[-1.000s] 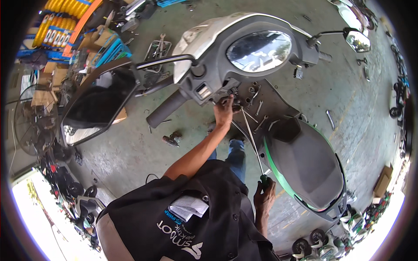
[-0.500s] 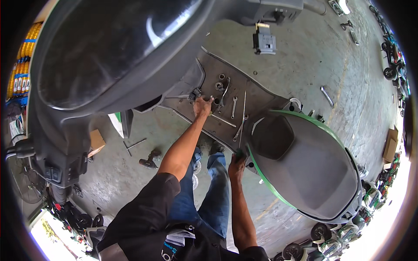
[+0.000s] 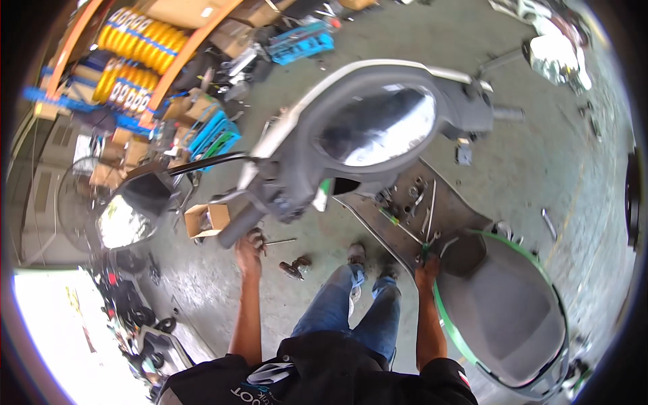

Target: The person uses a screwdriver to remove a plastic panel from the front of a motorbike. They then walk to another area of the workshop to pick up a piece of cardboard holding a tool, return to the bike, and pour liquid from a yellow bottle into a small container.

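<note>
My left hand (image 3: 250, 251) is up beside the end of the scooter's left handlebar grip (image 3: 241, 226), fingers curled; whether it touches the grip or holds something small is unclear. My right hand (image 3: 426, 271), at the front edge of the scooter seat (image 3: 503, 310), is closed round the dark green handle of what looks like a long screwdriver (image 3: 431, 209). Its thin shaft points away over the footboard (image 3: 449, 202). On that footboard lie a second rod-like tool with a green end (image 3: 398, 223), a spanner and several sockets (image 3: 413, 192).
A drill (image 3: 294, 268) and a rod-like tool (image 3: 280, 241) lie on the floor by my left arm. Beyond the grip stands an open cardboard box (image 3: 207, 221). A mirror (image 3: 135, 209) juts left from the handlebar. Shelves with yellow springs (image 3: 142, 40) rise far left.
My left hand has left the footboard and swung left to the handlebar grip. The view has shifted back and left, bringing the mirror and shelves in. My right hand stays by the seat.
</note>
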A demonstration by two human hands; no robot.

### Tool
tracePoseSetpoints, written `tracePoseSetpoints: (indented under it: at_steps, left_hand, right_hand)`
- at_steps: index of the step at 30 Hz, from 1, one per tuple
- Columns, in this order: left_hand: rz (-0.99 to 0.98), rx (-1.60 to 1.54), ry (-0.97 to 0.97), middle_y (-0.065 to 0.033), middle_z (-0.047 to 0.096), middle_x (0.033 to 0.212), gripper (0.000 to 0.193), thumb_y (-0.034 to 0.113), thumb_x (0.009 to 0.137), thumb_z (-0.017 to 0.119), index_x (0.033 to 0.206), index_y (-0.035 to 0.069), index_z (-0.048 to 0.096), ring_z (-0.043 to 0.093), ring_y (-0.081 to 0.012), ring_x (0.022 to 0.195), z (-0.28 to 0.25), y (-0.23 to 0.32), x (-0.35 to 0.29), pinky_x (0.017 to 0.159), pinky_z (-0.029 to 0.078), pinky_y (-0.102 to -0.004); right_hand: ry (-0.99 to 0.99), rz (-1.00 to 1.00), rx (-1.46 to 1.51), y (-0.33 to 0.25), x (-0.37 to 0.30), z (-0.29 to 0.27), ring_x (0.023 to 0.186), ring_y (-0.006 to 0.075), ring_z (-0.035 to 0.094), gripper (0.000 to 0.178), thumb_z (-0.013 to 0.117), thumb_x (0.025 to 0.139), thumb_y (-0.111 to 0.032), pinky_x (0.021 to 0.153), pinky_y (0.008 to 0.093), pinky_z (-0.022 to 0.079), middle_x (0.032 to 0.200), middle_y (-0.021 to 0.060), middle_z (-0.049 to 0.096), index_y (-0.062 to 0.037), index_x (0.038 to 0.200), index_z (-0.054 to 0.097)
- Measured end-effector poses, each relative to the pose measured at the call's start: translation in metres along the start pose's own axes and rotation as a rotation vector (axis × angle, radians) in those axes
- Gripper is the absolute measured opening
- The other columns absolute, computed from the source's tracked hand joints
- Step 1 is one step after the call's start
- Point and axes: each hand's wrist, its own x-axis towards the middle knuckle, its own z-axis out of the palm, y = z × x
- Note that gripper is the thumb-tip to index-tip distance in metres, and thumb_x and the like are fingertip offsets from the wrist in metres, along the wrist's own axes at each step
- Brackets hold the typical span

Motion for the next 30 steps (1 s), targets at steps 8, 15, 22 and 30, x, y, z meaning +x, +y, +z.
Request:
tracePoseSetpoints:
  at_steps: [8,15,22,30]
  left_hand:
    - [0.707,1.005,-0.157,-0.0211,0.062,0.12,0.042,0.036,0.1,0.057,0.124,0.002,0.059,0.06,-0.0362,0.112,0.042,0.162,0.0,0.099,0.044,-0.0457]
    - [0.839,1.254,-0.302,-0.022,0.058,0.115,0.054,0.042,0.092,0.059,0.13,0.004,0.055,0.054,-0.0449,0.111,0.031,0.14,-0.024,0.091,0.044,-0.0586]
    - [0.624,1.087,-0.717,-0.0271,0.059,0.112,0.078,0.047,0.092,0.06,0.136,-0.012,0.034,0.061,-0.044,0.1,0.004,0.145,-0.043,0.088,0.052,-0.0521]
    - [0.052,0.966,-1.296,-0.0331,0.05,0.134,0.083,0.057,0.091,0.061,0.133,-0.011,0.035,0.053,-0.0451,0.123,0.011,0.192,0.035,0.098,0.048,-0.046]
  right_hand:
    - [-0.359,0.12,0.533,-0.219,0.014,-0.11,0.088,0.0261,0.07,0.025,0.066,0.09,-0.017,0.079,0.034,0.053,0.092,0.0158,0.072,0.0033,0.104,0.067]
    - [-0.651,0.301,1.441,-0.472,0.009,-0.15,0.109,0.0244,0.063,0.048,0.054,0.098,-0.039,0.096,0.0385,0.049,0.12,0.0139,0.065,-0.0042,0.131,0.058]
    - [-0.498,0.384,1.696,-0.437,-0.006,-0.093,0.089,0.0271,0.067,0.038,0.055,0.096,-0.031,0.077,0.0415,0.057,0.114,0.015,0.066,-0.0037,0.122,0.057]
    - [-0.346,0.483,1.301,-0.484,-0.018,-0.145,0.075,0.0274,0.066,0.041,0.061,0.086,-0.032,0.068,0.0425,0.056,0.103,0.0142,0.065,-0.0026,0.114,0.056]
